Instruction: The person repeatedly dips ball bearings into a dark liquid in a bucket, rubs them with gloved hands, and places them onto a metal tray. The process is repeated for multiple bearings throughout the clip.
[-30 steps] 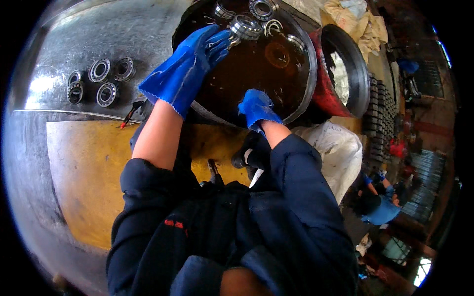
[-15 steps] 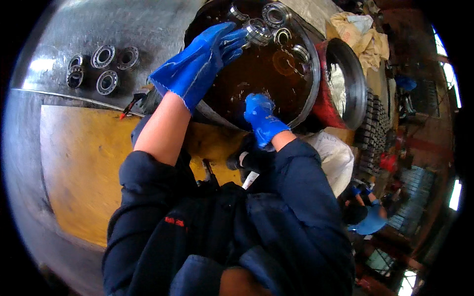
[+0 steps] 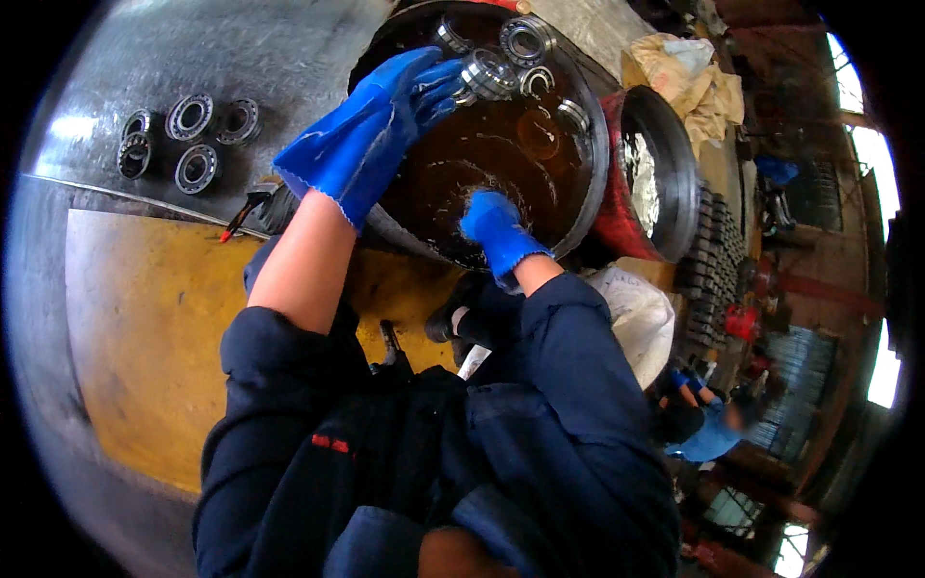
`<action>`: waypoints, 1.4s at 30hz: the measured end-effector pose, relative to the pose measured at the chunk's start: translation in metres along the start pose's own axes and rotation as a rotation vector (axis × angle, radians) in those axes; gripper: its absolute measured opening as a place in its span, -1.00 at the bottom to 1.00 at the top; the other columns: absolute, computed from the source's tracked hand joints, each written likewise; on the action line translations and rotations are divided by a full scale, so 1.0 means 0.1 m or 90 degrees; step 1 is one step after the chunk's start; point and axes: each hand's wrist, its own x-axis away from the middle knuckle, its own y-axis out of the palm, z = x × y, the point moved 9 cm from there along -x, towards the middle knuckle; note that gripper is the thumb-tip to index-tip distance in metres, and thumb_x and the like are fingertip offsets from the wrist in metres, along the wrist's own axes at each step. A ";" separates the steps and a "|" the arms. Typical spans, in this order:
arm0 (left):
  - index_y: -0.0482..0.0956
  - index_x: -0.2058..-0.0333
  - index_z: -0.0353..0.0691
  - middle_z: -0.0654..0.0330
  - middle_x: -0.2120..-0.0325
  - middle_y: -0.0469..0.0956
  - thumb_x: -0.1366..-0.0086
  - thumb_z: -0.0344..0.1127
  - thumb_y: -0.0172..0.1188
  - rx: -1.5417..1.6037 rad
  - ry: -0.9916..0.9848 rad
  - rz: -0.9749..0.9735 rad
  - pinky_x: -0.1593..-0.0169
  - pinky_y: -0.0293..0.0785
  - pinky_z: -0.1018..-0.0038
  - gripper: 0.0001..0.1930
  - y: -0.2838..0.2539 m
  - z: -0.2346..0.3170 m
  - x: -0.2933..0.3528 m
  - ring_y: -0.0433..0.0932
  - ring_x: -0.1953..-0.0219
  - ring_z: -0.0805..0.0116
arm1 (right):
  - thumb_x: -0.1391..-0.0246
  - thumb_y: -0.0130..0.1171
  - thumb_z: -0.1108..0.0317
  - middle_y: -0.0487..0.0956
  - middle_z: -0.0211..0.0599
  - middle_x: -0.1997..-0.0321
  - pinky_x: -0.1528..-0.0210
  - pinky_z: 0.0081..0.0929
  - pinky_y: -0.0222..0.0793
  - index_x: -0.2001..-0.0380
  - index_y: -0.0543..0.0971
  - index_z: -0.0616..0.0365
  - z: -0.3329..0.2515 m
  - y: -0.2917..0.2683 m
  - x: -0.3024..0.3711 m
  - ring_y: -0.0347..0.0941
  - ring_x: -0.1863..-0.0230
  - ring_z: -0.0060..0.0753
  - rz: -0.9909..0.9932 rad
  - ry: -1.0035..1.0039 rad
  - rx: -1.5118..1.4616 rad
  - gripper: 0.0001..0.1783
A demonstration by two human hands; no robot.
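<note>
Both my hands wear blue rubber gloves over a round drum (image 3: 599, 164) of dark brown liquid (image 3: 453, 159). My left hand (image 3: 390, 111) is at the drum's left side, its fingers stretched out and close to a metal roller bearing (image 3: 489, 74); whether they touch it I cannot tell. Toward the near side, my right hand (image 3: 496, 231) reaches down into the liquid, which hides its fingertips and anything they hold. Ripples ring that hand. At the drum's far side are another large bearing (image 3: 526, 41), a smaller ring (image 3: 536, 81) and several other bearing parts.
Several bearings (image 3: 197, 169) lie on the grey metal sheet at left, near red-handled pliers (image 3: 246, 209). A red drum (image 3: 617, 173) stands right of mine, with a white sack (image 3: 631, 318) nearer me. Stacked metal parts (image 3: 711, 260) and a person in blue (image 3: 708, 433) are farther right.
The liquid around my right hand now shows more swirling ripples. The whole view has shifted slightly, and my left hand keeps nearly the same place by the bearing.
</note>
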 end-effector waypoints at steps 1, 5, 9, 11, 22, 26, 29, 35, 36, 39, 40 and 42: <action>0.38 -0.33 -0.11 0.07 -0.26 0.51 -0.59 -0.11 -0.15 -0.018 0.007 0.027 -0.23 0.51 0.29 -0.55 -0.15 0.03 0.04 0.53 -0.22 0.15 | 0.02 0.32 0.19 0.71 0.02 0.06 -0.07 0.01 0.55 0.08 0.72 0.08 -0.34 0.02 0.01 0.64 -0.01 0.12 -0.087 -0.062 0.187 -0.59; 0.39 -0.32 -0.10 0.07 -0.26 0.51 -0.59 -0.12 -0.16 -0.028 0.017 0.024 -0.26 0.49 0.28 -0.56 -0.04 0.06 0.11 0.52 -0.24 0.14 | 0.09 0.38 0.26 0.71 -0.02 0.06 -0.09 -0.01 0.56 0.07 0.73 0.00 -0.54 0.03 0.04 0.66 0.01 0.04 -0.128 -0.114 0.376 -0.58; 0.39 -0.32 -0.10 0.06 -0.26 0.51 -0.59 -0.12 -0.16 -0.020 0.010 0.043 -0.26 0.49 0.27 -0.56 -0.14 0.11 0.13 0.52 -0.24 0.15 | 0.05 0.31 0.16 0.70 0.10 0.11 -0.07 -0.06 0.55 0.09 0.71 0.13 -0.16 -0.16 0.13 0.64 0.01 0.15 -0.012 0.097 0.001 -0.56; 0.40 -0.31 -0.11 0.07 -0.25 0.51 -0.59 -0.12 -0.15 -0.035 0.003 0.014 -0.25 0.49 0.28 -0.56 0.12 0.03 0.05 0.53 -0.23 0.16 | 0.04 0.29 0.12 0.68 0.15 0.09 -0.08 -0.07 0.54 0.11 0.69 0.19 0.42 0.02 0.09 0.61 0.00 0.25 0.012 0.129 -0.150 -0.53; 0.40 -0.31 -0.12 0.06 -0.24 0.53 -0.59 -0.11 -0.12 -0.024 -0.002 0.066 -0.19 0.54 0.26 -0.56 -0.10 0.05 0.06 0.58 -0.18 0.14 | 0.00 0.27 0.17 0.70 -0.02 0.01 -0.06 0.04 0.55 0.08 0.73 0.12 -0.50 -0.16 0.09 0.64 -0.03 0.09 -0.116 -0.028 0.222 -0.58; 0.35 -0.34 -0.15 0.00 -0.26 0.49 -0.59 -0.10 -0.13 -0.031 0.019 0.014 -0.24 0.52 0.24 -0.54 0.08 0.10 0.10 0.55 -0.21 0.07 | 0.00 0.27 0.06 0.68 0.12 0.01 -0.07 0.00 0.52 0.06 0.69 0.23 0.15 -0.20 0.10 0.60 -0.08 0.17 -0.035 0.146 -0.084 -0.48; 0.33 -0.36 -0.16 -0.02 -0.28 0.47 -0.59 -0.10 -0.14 -0.032 0.005 0.025 -0.27 0.49 0.21 -0.52 0.05 0.09 0.10 0.54 -0.23 0.04 | -0.01 0.29 0.08 0.68 0.17 0.07 -0.08 0.00 0.52 0.13 0.71 0.21 0.08 -0.13 0.06 0.60 -0.06 0.18 -0.049 0.167 -0.101 -0.54; 0.27 -0.37 -0.28 -0.09 -0.30 0.42 -0.60 -0.04 -0.13 -0.043 0.026 0.017 -0.31 0.48 0.16 -0.46 -0.03 0.05 0.04 0.49 -0.28 0.02 | 0.10 0.37 0.19 0.74 -0.15 0.13 0.02 0.07 0.58 0.17 0.73 0.04 -0.59 0.01 0.09 0.66 0.02 0.05 -0.142 -0.164 0.435 -0.63; 0.27 -0.37 -0.28 -0.09 -0.30 0.42 -0.60 -0.04 -0.13 -0.044 0.025 0.017 -0.31 0.48 0.16 -0.46 -0.06 0.03 0.04 0.49 -0.28 0.02 | 0.08 0.36 0.19 0.73 -0.12 0.11 -0.01 0.03 0.57 0.13 0.72 0.05 -0.58 -0.01 0.09 0.67 0.02 0.05 -0.156 -0.177 0.399 -0.60; 0.25 -0.38 -0.29 -0.11 -0.32 0.38 -0.59 0.02 -0.12 -0.042 0.064 -0.029 -0.35 0.44 0.14 -0.41 -0.21 0.05 0.05 0.47 -0.30 -0.01 | 0.03 0.33 0.19 0.72 -0.07 0.08 -0.04 -0.02 0.56 0.10 0.71 0.11 -0.30 -0.15 0.09 0.65 0.00 0.07 -0.060 0.040 0.125 -0.60; 0.23 -0.39 -0.30 -0.13 -0.33 0.36 -0.59 0.04 -0.11 -0.058 0.081 -0.051 -0.37 0.42 0.14 -0.39 -0.27 0.06 0.03 0.45 -0.31 -0.03 | 0.03 0.33 0.16 0.70 0.04 0.04 -0.07 -0.03 0.55 0.10 0.69 0.18 -0.18 -0.19 0.11 0.63 -0.02 0.15 -0.031 0.104 0.010 -0.57; 0.22 -0.40 -0.31 -0.14 -0.34 0.34 -0.58 0.06 -0.11 -0.062 0.089 -0.103 -0.38 0.40 0.13 -0.37 -0.02 0.01 -0.04 0.44 -0.32 -0.05 | 0.05 0.35 0.14 0.69 0.08 0.03 -0.08 -0.03 0.54 0.11 0.69 0.20 0.30 -0.10 0.13 0.62 -0.03 0.17 -0.013 0.126 -0.134 -0.54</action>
